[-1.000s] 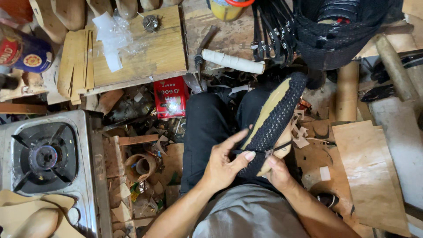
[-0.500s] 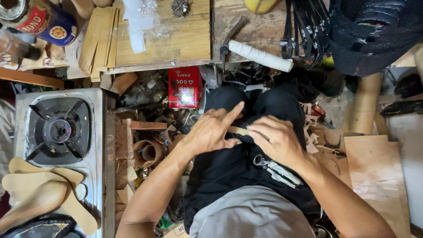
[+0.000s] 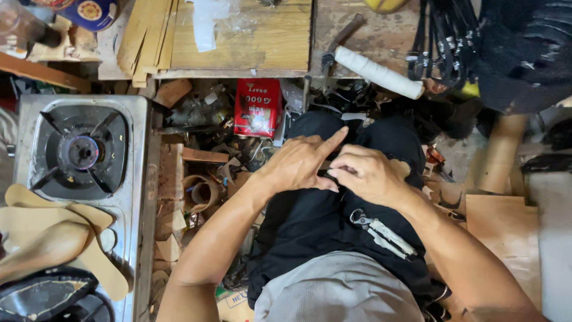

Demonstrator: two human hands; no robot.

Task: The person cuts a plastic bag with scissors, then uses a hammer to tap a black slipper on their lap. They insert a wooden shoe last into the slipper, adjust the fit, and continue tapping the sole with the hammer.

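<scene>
I'm pinching a small dark piece (image 3: 326,174) w/ both hands: L hand (image 3: 298,164) at 9 o'clock, R hand (image 3: 369,176) at 3; pliers (image 3: 381,229) lying untouched on lap.

The left hand (image 3: 298,164) and right hand (image 3: 366,173) cover most of a small tan strip (image 3: 326,173) pinched between them. At the near left, a dark rounded pan (image 3: 42,298) is cut off by the edge.

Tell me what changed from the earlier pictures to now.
The long dark shoe sole held up between the hands a second ago is out of sight. Left hand and right hand now meet low on the lap, pinching something small. Pliers stay on the lap; gas stove unchanged.
</scene>
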